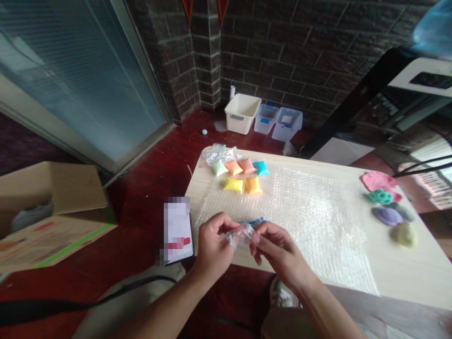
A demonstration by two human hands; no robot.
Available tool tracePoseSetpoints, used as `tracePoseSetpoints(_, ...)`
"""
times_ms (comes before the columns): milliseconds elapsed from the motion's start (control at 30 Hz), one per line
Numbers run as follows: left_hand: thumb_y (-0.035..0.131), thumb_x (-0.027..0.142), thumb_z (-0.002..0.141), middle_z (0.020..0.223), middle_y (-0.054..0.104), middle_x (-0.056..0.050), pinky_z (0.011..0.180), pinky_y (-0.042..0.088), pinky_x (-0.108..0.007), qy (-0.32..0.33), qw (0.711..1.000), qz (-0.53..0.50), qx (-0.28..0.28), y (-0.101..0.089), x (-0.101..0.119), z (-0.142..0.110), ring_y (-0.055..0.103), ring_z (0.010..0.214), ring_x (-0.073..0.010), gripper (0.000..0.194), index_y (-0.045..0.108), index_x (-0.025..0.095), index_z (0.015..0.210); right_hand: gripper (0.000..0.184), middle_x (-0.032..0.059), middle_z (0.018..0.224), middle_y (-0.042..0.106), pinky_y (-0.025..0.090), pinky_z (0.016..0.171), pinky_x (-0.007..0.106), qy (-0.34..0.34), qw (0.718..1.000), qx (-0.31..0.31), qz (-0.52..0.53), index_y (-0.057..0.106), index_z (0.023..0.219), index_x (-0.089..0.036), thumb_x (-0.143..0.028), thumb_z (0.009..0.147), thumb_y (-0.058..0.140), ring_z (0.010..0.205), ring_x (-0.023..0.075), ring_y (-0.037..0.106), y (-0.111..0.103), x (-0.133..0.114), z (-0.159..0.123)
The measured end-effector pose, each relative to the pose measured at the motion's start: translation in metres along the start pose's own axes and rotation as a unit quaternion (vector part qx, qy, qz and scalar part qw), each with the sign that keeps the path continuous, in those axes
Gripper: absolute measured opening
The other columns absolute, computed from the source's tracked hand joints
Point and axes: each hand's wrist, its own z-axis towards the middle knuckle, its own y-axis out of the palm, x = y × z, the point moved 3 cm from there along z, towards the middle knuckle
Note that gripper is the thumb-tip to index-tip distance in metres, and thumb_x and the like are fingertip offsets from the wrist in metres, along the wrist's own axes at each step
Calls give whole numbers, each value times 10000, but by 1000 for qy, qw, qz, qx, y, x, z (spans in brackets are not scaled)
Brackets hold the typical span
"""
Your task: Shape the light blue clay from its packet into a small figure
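Both my hands meet over the near edge of a pale wooden table (406, 263). My left hand (212, 240) and my right hand (278, 249) pinch a small clear plastic packet (240, 234) between them, fingers closed on it. A bit of blue clay (252, 221) shows just behind the packet. A sheet of bubble wrap (310, 212) covers the table in front of my hands. Several small sealed clay packets (240, 175) in green, orange, pink, blue and yellow lie at the far left of the table.
Shaped clay pieces (386, 205) in pink, green, purple and yellow lie at the table's right end. A phone (177, 230) rests at the table's left edge. A cardboard box (49, 212) stands on the red floor at left. Plastic bins (263, 117) line the brick wall.
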Motion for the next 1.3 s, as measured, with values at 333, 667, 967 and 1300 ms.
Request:
tracePoseSetpoints(333,706,111,729,934,716,-24,793,501,-280,-115,965,-143,-188,5,1,8,673,912,-193,250,674,199,961,155,23,770,700,511,548,266,-123,980,113,-105,711,872,-211,-330,921,798,615,133,603,-9,-11,-5)
tracePoseSetpoints(667,777,397,885,1073,776,-114,922,522,-383,-110,950,-83,-280,5,-4,10,713,1036,-275,287,736,166,1051,161,36,872,717,522,698,328,-158,951,80,-254,680,999,-234,-319,921,792,758,175,642,-13,-8,-9)
tracePoseSetpoints(967,811,299,867,841,737,-4,776,513,-292,-117,961,-34,-249,-1,-6,9,701,818,-185,512,579,205,1313,272,38,741,695,458,609,292,-67,961,33,-267,753,940,-190,-451,981,690,676,168,610,-12,-16,-9)
tracePoseSetpoints(1300,795,266,867,905,765,-51,817,541,-341,-117,939,-25,-323,2,1,5,737,887,-230,399,607,195,1212,341,-17,591,568,357,553,246,7,990,132,49,704,676,-178,-450,818,854,554,105,448,-4,3,-5)
